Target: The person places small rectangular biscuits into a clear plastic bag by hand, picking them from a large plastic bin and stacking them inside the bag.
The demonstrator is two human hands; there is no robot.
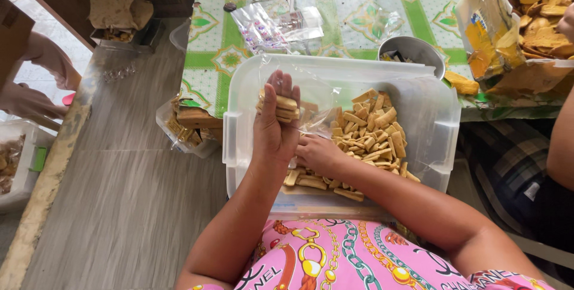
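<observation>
The left hand (274, 124) grips a stack of rectangular crackers (278, 106) above the clear plastic tub (439, 127); the right hand (318, 153), fingers curled, gathers loose ones inside. They look light and brittle: best clasped by the stack's long sides.

Your left hand (274, 128) grips a stack of tan rectangular biscuits (278, 106), flat on one another, raised over the clear plastic tub (439, 128). Your right hand (315, 152) rests among the loose biscuits (368, 131) heaped inside the tub.
</observation>
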